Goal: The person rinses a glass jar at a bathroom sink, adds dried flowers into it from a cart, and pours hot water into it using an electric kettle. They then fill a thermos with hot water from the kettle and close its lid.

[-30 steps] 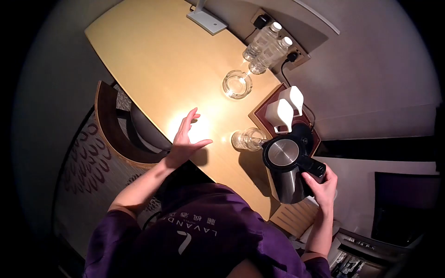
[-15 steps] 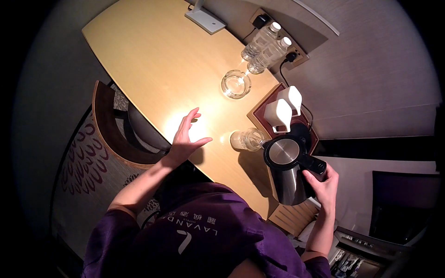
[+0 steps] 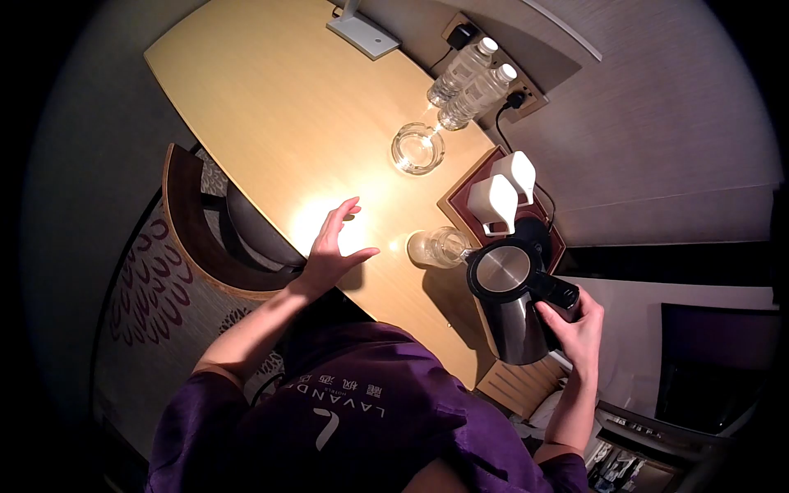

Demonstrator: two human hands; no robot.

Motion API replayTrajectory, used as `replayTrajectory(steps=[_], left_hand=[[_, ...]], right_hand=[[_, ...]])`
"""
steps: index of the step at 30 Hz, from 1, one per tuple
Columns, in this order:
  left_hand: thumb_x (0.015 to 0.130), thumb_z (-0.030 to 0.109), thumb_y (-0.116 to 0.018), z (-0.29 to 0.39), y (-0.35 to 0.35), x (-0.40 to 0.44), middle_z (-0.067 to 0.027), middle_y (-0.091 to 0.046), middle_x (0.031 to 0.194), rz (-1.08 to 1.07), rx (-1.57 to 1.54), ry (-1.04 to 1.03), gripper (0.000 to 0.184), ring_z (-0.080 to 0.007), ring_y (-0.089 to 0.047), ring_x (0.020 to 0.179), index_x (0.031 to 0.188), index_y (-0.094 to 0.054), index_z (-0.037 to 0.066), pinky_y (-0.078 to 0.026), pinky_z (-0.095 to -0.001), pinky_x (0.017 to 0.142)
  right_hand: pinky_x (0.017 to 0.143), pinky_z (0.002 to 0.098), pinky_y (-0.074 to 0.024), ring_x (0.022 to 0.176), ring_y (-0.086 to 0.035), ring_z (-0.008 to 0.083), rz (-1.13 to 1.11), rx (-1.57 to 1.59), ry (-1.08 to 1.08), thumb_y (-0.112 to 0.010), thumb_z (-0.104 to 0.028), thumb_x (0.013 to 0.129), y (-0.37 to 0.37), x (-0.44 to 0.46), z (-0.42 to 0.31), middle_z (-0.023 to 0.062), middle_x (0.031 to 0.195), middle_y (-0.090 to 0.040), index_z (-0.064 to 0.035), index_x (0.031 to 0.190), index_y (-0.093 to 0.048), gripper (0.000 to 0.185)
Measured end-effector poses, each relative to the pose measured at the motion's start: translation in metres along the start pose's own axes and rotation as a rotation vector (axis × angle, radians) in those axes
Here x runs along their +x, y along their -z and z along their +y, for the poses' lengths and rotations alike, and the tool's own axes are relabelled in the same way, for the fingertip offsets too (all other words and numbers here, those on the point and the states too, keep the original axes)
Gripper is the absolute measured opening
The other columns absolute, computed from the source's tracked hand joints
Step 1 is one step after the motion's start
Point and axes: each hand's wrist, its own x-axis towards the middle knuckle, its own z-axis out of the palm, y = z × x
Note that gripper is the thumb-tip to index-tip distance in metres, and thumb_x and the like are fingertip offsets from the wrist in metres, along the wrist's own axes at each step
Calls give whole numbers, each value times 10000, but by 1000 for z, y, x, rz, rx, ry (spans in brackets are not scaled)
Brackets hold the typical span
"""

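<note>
My right hand [image 3: 577, 327] is wrapped round the handle of a black and steel electric kettle [image 3: 514, 316], which it holds up above the right end of the desk. The kettle's lid is closed, and its spout is at the rim of a clear glass [image 3: 434, 248] standing on the desk. Whether water is flowing I cannot make out. Left of the glass, my left hand [image 3: 330, 251] hovers over the desk edge, thumb and fingers apart, holding nothing.
On the desk [image 3: 271, 99] stand a glass ashtray [image 3: 417, 150], two water bottles [image 3: 470, 90] and a lamp base [image 3: 363, 36]. Behind the kettle, a red-brown tray [image 3: 462, 197] holds two white cups [image 3: 493, 203]. A chair [image 3: 193, 238] sits at the desk's left edge.
My left hand has shifted very slightly, its fingertips a little lower and to the right. The kettle and my right hand stay almost still.
</note>
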Motion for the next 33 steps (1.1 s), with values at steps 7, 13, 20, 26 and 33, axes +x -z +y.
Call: replayTrajectory(steps=[7, 13, 20, 26, 33], left_hand=[[708, 361, -778, 2, -1, 0, -160, -546, 1167, 17, 20, -40, 812, -272, -559, 1062, 1327, -394, 3, -475, -369, 868], [704, 348, -784, 3, -2, -3, -160, -552, 1157, 19, 24, -44, 801, -268, -562, 1057, 1316, -404, -1, -476, -365, 867], [695, 342, -792, 3, -1, -8, -157, -553, 1157, 5, 12, -29, 803, -271, -563, 1046, 1312, -409, 0, -474, -368, 870], [695, 341, -791, 7, 2, -10, -161, -554, 1150, -3, -2, -33, 796, -276, -561, 1046, 1309, -413, 5, -469, -368, 883], [702, 361, -784, 10, 2, -16, -174, -549, 1157, -40, -32, -2, 791, -286, -559, 1057, 1306, -415, 9, -463, -376, 912]], right_hand=[[566, 270, -453, 563, -568, 119, 8, -35, 17, -804, -200, 679, 1, 2, -10, 74, 643, -632, 29, 816, -634, 316], [546, 273, -440, 540, -554, 123, 12, -76, 49, -802, -205, 681, 2, 1, -14, 87, 627, -619, 37, 820, -628, 329], [521, 270, -428, 515, -542, 124, 16, -95, 65, -804, -210, 683, 1, -2, -21, 88, 608, -611, 39, 804, -617, 333], [533, 278, -443, 533, -572, 136, 13, -115, 78, -803, -205, 684, 0, -4, -26, 105, 624, -623, 43, 801, -613, 333], [549, 279, -455, 550, -591, 145, 10, -107, 74, -802, -202, 686, -2, -8, -28, 115, 636, -630, 43, 813, -618, 332]])
